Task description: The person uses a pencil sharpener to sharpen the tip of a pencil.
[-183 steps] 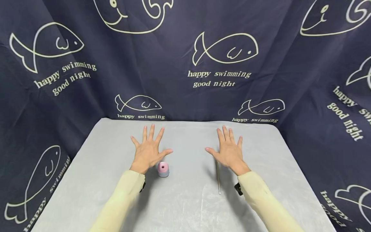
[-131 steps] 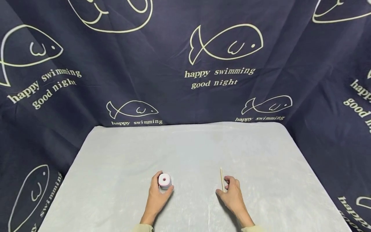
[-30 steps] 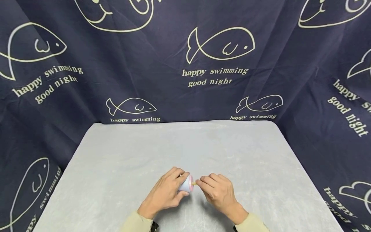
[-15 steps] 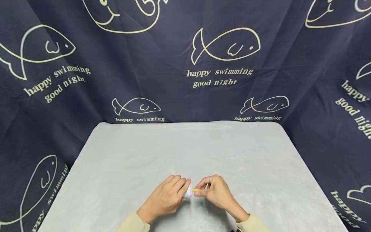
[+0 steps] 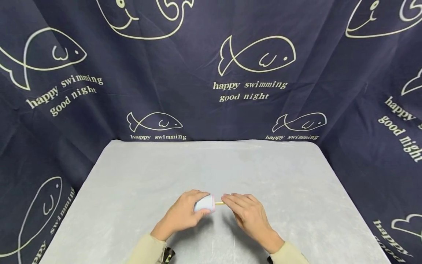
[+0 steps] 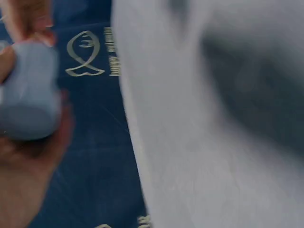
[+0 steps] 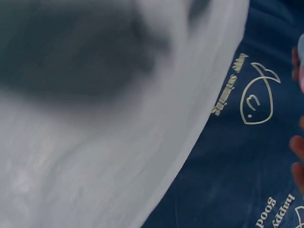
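Observation:
Low in the middle of the head view, my left hand [image 5: 179, 216] grips a light blue pencil sharpener [image 5: 204, 204] lying sideways, its pink end facing right. A thin yellowish pencil [image 5: 219, 203] runs into that end, and my right hand [image 5: 250, 215] pinches its other part, which the fingers mostly hide. In the left wrist view the sharpener [image 6: 31, 90] is blurred, with the thumb and fingers around its body. At the right wrist view's edge, only some fingertips [image 7: 298, 146] and a sliver of the sharpener [image 7: 302, 50] show.
A table [image 5: 211, 165] with a pale grey cloth lies below both hands. Dark blue curtains [image 5: 197, 84] with fish drawings and lettering hang along its back and sides. Shadows of the arms fall on the cloth.
Sharpener and pencil, at first apart on the table, were picked up and brought together. Over the last half second both hands rose slightly in view, and more pencil shows between them.

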The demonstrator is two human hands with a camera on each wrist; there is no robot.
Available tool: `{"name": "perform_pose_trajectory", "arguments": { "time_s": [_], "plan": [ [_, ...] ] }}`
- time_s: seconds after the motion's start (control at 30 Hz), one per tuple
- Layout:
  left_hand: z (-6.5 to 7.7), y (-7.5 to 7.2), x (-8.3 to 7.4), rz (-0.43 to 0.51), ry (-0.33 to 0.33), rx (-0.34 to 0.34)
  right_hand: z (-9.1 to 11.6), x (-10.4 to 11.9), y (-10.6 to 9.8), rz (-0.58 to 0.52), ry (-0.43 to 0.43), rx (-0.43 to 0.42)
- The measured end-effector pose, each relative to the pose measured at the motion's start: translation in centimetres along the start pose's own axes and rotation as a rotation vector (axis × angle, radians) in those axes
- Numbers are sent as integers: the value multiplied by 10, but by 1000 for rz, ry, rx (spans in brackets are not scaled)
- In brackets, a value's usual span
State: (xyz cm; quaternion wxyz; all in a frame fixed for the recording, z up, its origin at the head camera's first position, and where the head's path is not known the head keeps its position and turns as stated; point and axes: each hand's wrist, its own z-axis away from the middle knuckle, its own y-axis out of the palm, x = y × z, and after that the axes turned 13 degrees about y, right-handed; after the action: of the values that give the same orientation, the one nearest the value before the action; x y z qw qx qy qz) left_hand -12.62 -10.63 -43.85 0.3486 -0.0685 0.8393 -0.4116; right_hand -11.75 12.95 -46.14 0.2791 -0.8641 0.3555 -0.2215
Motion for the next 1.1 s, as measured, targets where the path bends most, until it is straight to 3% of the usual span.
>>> {"name": "perform_pose_trajectory", "arguments": {
  "time_s": [0.1, 0.17, 0.33, 0.47, 0.57, 0.67, 0.77, 0.87, 1.0, 1.1],
  "plan": [
    [0, -5, 3, 221, -149, 86, 0, -3, 2, 25, -102, -114],
    [0, -8, 6, 322, -184, 113, -1, -4, 2, 33, -157, -179],
    [0, -10, 9, 510, -174, 113, -7, -3, -1, 56, -255, -294],
    [0, -5, 8, 676, -186, 97, -11, 1, -5, 53, -292, -324],
    [2, -2, 7, 728, -175, 109, -10, 4, -6, 61, -316, -328],
    [4, 1, 7, 720, -166, 137, -8, 7, -5, 68, -318, -298],
    [4, 3, 7, 670, -186, 161, -1, 9, -4, 6, -209, -164],
    [2, 6, 3, 539, -203, 168, 3, 11, -9, -150, 34, 124],
    [2, 15, -4, 312, -109, 136, -1, 11, -22, -350, 471, 545],
    [4, 19, -6, 204, -33, 117, -2, 9, -24, -400, 639, 672]
  ]
}}
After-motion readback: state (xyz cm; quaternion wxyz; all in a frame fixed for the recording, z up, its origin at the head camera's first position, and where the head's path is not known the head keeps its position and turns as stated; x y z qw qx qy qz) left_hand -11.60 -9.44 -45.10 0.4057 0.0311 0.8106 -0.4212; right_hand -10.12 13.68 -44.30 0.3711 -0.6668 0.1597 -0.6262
